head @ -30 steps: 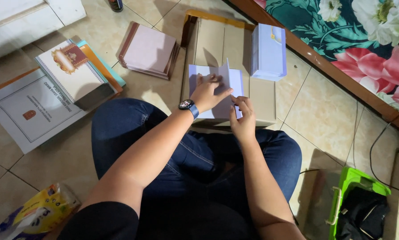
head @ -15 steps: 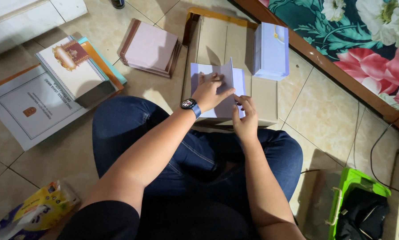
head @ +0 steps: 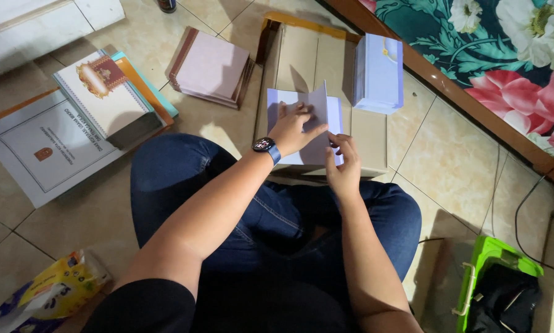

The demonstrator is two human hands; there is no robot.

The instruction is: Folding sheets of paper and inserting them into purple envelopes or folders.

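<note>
Left hand (head: 295,129), a watch (head: 266,147) on its wrist, lies with fingers spread flat on a pale sheet of paper (head: 314,123), one flap of which stands upright. Right hand (head: 344,163) pinches the sheet's lower right edge, fingers together. The sheet rests on a flattened cardboard piece (head: 307,55) on the tiled floor (head: 449,154), near a stack of pale sheets (head: 378,74). Pink booklets (head: 209,65) and printed books (head: 101,92) lie left. The fold beneath the palms is hidden.
</note>
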